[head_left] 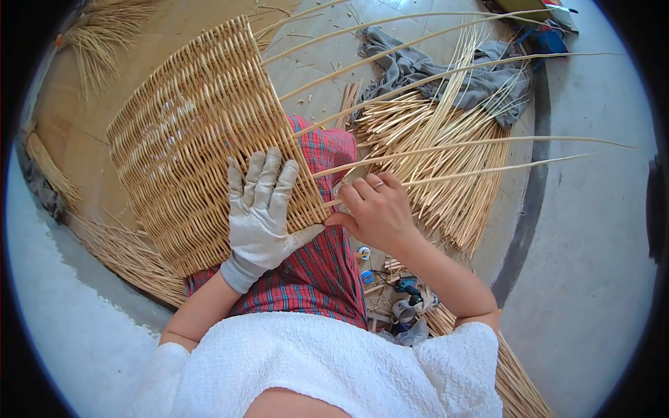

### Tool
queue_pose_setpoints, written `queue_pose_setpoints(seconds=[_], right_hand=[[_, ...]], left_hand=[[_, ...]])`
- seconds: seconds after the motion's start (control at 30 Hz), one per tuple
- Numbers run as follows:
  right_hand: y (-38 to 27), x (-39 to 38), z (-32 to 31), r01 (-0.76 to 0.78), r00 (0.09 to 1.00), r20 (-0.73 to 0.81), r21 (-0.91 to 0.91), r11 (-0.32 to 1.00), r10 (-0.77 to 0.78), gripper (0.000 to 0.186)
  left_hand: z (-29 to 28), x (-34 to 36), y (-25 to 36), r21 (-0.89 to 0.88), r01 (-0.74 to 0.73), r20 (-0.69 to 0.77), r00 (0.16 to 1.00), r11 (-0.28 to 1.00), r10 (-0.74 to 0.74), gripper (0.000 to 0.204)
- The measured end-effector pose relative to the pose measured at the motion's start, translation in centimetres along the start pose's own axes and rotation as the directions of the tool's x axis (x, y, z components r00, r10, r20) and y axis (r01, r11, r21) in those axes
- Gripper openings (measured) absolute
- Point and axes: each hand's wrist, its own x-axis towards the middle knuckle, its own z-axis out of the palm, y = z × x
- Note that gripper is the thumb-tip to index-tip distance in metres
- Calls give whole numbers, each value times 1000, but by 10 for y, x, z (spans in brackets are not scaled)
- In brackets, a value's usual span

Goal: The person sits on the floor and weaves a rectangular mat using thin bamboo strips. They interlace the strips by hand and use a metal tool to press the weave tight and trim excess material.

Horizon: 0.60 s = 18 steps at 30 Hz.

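Note:
A woven wicker panel [188, 132] of tan rods rests tilted across my lap, over red plaid cloth [300, 282]. Long pale stakes [446, 148] stick out to the right from its straight edge. My left hand [261, 209], in a whitish work glove, lies flat on the weave near the lower right corner, fingers pointing away and thumb out to the right. Bare, with a ring on one finger, my right hand [376, 214] is closed around the nearest stake [495, 169], close to the panel's edge. Its fingers hide part of that stake.
Beyond my right hand a large bundle of cut rods [446, 160] lies on the floor beside grey cloth [418, 66]. More rods [132, 258] lie at the left and a bundle [104, 42] at the far left. A blue-and-black tool [408, 287] sits below my right forearm.

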Motion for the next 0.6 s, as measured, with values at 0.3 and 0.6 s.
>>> queue_pose_setpoints(seconds=[0.3,0.6], right_hand=[[-19,-26,11,-46,937,-345,17,999,49,48],[-3,-197,157,-696,429,79,663,274,900,30]], left_hand=[[-12,2,12,-12,-142,-24,990,990,142,76],[-48,119,-3,-329,-697,329,548,637,769,62]])
